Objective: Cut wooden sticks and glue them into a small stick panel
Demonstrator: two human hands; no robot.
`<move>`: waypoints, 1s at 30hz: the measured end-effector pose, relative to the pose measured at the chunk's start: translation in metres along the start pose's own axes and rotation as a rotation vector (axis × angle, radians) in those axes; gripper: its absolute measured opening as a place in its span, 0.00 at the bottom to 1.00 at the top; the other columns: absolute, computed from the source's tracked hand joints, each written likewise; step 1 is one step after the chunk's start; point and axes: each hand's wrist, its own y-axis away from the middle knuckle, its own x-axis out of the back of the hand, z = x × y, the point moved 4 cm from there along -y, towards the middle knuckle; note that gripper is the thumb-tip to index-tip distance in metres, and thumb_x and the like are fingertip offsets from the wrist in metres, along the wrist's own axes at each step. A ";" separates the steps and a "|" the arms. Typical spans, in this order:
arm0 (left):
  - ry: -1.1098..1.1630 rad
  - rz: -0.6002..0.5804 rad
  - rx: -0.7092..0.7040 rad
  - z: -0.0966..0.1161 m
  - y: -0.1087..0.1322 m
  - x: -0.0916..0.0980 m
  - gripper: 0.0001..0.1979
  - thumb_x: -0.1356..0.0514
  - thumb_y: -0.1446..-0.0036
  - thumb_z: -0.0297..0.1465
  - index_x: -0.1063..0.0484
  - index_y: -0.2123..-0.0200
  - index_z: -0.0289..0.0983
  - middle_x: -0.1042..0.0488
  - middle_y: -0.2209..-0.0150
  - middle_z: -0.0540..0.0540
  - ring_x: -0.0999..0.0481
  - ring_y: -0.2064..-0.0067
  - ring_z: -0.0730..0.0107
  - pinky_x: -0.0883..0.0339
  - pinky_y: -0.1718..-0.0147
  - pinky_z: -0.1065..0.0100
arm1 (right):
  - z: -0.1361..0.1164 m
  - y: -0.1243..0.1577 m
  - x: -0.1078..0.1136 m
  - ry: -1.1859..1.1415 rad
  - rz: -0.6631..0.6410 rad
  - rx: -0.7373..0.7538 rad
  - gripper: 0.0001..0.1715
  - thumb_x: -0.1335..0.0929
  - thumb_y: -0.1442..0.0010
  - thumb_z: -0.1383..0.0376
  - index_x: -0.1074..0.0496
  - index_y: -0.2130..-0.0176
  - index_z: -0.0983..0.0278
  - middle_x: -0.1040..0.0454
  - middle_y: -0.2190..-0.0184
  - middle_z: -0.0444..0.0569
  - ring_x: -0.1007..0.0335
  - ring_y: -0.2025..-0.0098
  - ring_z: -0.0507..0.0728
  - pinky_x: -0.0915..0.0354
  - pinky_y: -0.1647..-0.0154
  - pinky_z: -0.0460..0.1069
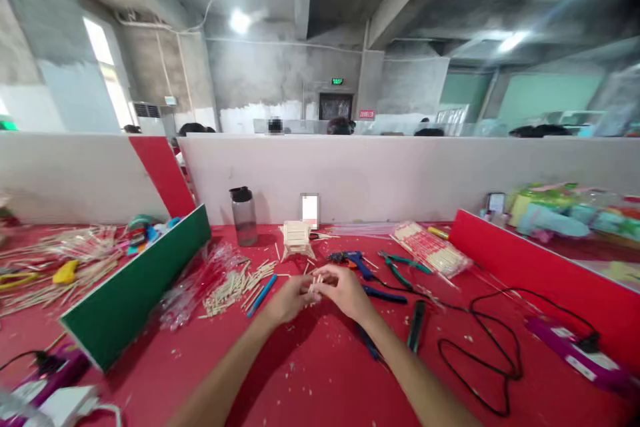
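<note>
Wooden sticks (319, 282) were pinched between the fingers of the left hand (290, 299) and right hand (344, 288); light, steady pressure suited such thin pieces.

A smoky-grey water bottle with a black lid (245, 219) stands upright near the long white partition (375, 173). A green divider board (145, 290) slants along the left side, and a red divider board (540, 280) along the right, with a purple power strip (560, 343) near it. Beyond the red board, a phone (496, 203) leans upright. At the lower left lies a white adapter (70, 405). Over the partition, the top of a person's head (340, 126) shows; farther back, a green exit sign (337, 81) glows above a dark doorway (336, 107).
</note>
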 end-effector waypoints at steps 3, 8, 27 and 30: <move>0.020 -0.048 0.000 0.001 0.001 -0.002 0.21 0.32 0.50 0.40 0.24 0.59 0.30 0.30 0.72 0.52 0.37 0.72 0.75 0.44 0.71 0.73 | -0.006 0.003 -0.001 0.027 -0.038 0.016 0.05 0.28 0.45 0.65 0.22 0.67 0.64 0.20 0.70 0.47 0.25 0.67 0.56 0.33 0.64 0.47; 0.002 -0.104 0.032 0.002 0.003 -0.001 0.19 0.31 0.52 0.39 0.23 0.61 0.32 0.31 0.74 0.53 0.36 0.71 0.74 0.42 0.70 0.73 | -0.008 0.007 -0.009 -0.068 -0.119 -0.031 0.03 0.28 0.47 0.67 0.24 0.69 0.64 0.20 0.70 0.47 0.22 0.66 0.58 0.31 0.63 0.48; 0.007 0.040 0.032 -0.010 0.000 0.001 0.24 0.30 0.56 0.33 0.26 0.55 0.34 0.24 0.70 0.50 0.25 0.69 0.68 0.32 0.69 0.71 | -0.002 0.004 -0.010 -0.082 -0.116 -0.028 0.14 0.31 0.47 0.71 0.21 0.60 0.65 0.18 0.58 0.53 0.21 0.53 0.62 0.29 0.49 0.54; -0.035 0.037 -0.004 -0.009 0.002 0.002 0.24 0.30 0.55 0.33 0.27 0.52 0.35 0.22 0.69 0.50 0.23 0.68 0.67 0.32 0.68 0.71 | -0.002 0.005 -0.011 -0.081 -0.112 -0.036 0.14 0.30 0.48 0.71 0.21 0.59 0.65 0.18 0.59 0.52 0.21 0.54 0.62 0.29 0.50 0.54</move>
